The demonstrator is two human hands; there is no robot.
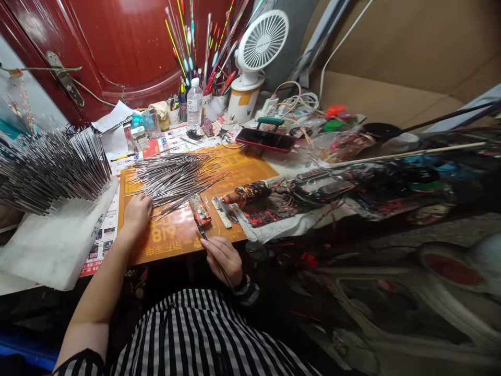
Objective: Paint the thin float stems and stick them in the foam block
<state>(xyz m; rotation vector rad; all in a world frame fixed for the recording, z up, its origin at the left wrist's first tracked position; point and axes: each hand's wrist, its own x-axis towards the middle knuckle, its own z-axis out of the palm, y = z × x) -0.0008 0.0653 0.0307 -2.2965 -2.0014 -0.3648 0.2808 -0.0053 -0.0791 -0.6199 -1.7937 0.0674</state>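
My right hand [225,258] is closed around a thin dark-handled brush [202,231], held like a pen. The brush tip points at a small paint-stained block [200,210] lying on the orange board [176,237]. At the board's left side, my left hand [136,213] has its fingers curled at the near end of a loose pile of thin grey rods [172,175]. Whatever its fingertips pinch, if anything, is hidden. Right of the block lies a pale flat strip [222,213].
Many more rods [58,167] stand upright in a white foam block [58,240] at left. Behind the board are a water bottle [194,104], a white fan [262,42] and a phone [266,140]. A paint-crusted motor tool [252,193] lies to the right.
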